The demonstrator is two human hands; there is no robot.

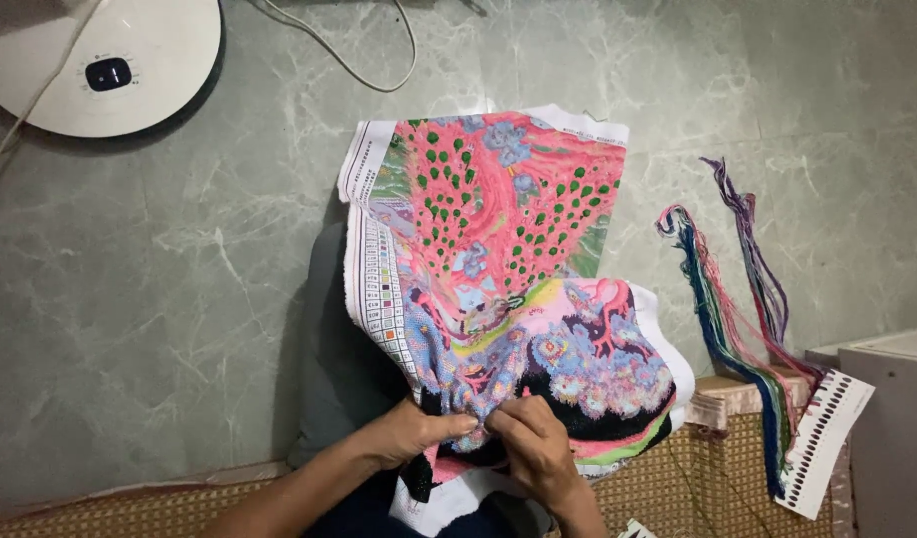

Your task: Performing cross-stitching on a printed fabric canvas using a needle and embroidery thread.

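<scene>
**Two hands pinch the lower edge of a bright needlework canvas**

The canvas (498, 289) lies draped over the person's lap and out across the green marble floor (159, 299). Its printed picture is mostly pink, with green dots in the upper part, blue flower shapes across the middle, and a black band near the bottom. A white margin with a strip of small colour squares runs down its left side, and the cloth is creased and folded, its top edge lying flat on the floor.

Both hands meet at the lower middle of the canvas. The left hand (409, 433) comes in from the lower left, its fingers closed together on a bunched fold of the cloth. The right hand (533, 443) sits just beside it, touching the same fold, thumb and fingers pinched together on the fabric; whether a needle is between them is too small to tell.

To the right, well apart from the hands, a bundle of threads (738, 319) in green, blue, pink and purple trails over the floor. It ends at a white card (827, 443) with rows of dark holes, which rests on the woven mat (708, 478) and against a pale box (897, 428).

At the upper left a round white appliance (100, 60) stands on the floor, with a white cord (359, 70) curling near it.
</scene>
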